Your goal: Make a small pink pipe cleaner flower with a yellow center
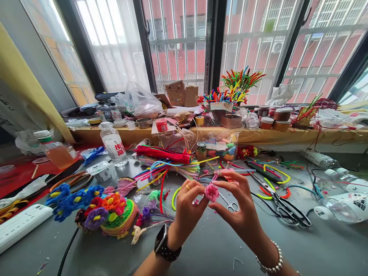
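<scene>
A small pink pipe-cleaner flower (pixel 212 192) is held up in front of me above the table. My left hand (pixel 188 209) pinches it from the left side between thumb and fingers. On the other side, my right hand (pixel 240 203) has its index finger at the flower's upper edge and its thumb at the lower edge, the flower lying between them. Behind the hands lie small scissors (pixel 232 206), partly hidden. To the left sits a cluster of finished pipe-cleaner flowers (pixel 96 216) with a green round base (pixel 122 216).
Large scissors (pixel 283 203) lie at right, near fallen plastic bottles (pixel 345 207). Bundled pipe cleaners (pixel 163 155) lie behind my hands. A water bottle (pixel 113 143) stands left, and a power strip (pixel 25 226) lies at the left edge. Jars (pixel 281 115) line the window ledge.
</scene>
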`<state>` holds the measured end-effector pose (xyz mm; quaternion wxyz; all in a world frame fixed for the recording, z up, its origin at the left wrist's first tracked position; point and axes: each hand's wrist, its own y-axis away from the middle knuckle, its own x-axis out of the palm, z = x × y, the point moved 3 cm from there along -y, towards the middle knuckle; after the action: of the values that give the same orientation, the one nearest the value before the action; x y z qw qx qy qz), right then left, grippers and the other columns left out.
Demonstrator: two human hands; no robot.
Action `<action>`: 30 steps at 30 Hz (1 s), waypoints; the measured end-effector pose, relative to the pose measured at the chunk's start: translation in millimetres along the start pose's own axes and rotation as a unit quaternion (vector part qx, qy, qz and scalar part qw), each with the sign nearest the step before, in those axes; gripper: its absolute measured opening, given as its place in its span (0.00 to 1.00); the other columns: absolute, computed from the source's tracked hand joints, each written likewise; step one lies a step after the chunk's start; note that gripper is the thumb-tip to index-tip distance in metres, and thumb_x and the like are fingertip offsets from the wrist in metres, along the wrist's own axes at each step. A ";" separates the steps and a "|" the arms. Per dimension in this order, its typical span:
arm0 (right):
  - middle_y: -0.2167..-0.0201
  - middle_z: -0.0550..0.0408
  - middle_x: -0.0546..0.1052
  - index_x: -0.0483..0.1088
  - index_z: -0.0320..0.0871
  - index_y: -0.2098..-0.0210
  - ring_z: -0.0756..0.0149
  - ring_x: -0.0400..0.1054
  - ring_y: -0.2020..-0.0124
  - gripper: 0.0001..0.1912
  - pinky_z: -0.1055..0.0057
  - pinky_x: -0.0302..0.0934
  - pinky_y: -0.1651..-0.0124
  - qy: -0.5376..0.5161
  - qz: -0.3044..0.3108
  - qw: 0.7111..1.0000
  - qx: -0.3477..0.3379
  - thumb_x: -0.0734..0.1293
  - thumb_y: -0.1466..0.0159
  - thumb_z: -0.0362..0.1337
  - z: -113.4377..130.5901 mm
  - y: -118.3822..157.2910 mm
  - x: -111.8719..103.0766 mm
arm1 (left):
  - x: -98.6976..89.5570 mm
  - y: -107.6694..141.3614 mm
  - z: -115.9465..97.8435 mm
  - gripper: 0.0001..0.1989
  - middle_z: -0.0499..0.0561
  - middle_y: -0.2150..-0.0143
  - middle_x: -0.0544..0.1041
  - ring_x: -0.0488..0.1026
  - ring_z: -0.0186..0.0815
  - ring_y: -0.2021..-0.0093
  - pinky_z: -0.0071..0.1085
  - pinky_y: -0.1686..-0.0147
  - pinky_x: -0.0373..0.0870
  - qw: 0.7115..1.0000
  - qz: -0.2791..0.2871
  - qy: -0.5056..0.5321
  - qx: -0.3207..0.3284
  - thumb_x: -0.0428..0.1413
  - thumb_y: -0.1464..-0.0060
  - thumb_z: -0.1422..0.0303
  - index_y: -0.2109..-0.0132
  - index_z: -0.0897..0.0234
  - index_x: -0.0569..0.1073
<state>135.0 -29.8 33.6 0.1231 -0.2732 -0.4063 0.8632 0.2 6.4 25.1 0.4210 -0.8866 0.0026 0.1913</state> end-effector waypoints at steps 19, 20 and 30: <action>0.57 0.51 0.63 0.72 0.48 0.68 0.58 0.57 0.55 0.06 0.62 0.60 0.61 0.040 -0.020 0.999 -0.003 0.64 0.44 0.32 -4.7 0.5 -1.9 | 9.8 2.4 9.6 0.04 0.47 0.76 0.66 0.61 0.29 0.75 0.25 0.74 0.59 0.982 0.032 0.132 -0.134 0.55 0.55 0.69 0.75 0.64 0.70; 0.57 0.51 0.63 0.72 0.49 0.67 0.58 0.57 0.55 0.08 0.62 0.60 0.61 0.051 -0.023 0.998 -0.011 0.64 0.44 0.31 -5.8 0.8 -2.3 | 11.1 1.4 11.1 0.04 0.47 0.75 0.66 0.62 0.28 0.76 0.25 0.75 0.59 0.969 0.060 0.173 -0.164 0.55 0.55 0.68 0.72 0.64 0.70; 0.56 0.51 0.63 0.72 0.50 0.68 0.58 0.59 0.55 0.08 0.63 0.61 0.63 0.038 -0.006 0.999 -0.027 0.62 0.42 0.31 -8.1 -0.2 -3.7 | 13.2 -0.9 14.5 0.16 0.47 0.83 0.68 0.64 0.27 0.83 0.24 0.81 0.60 0.797 0.207 0.462 -0.329 0.54 0.54 0.60 0.62 0.70 0.71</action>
<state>142.7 -26.2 30.9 0.1363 -0.3069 -0.4259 0.8401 7.7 19.9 13.0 0.0028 -0.9333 0.3168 -0.1691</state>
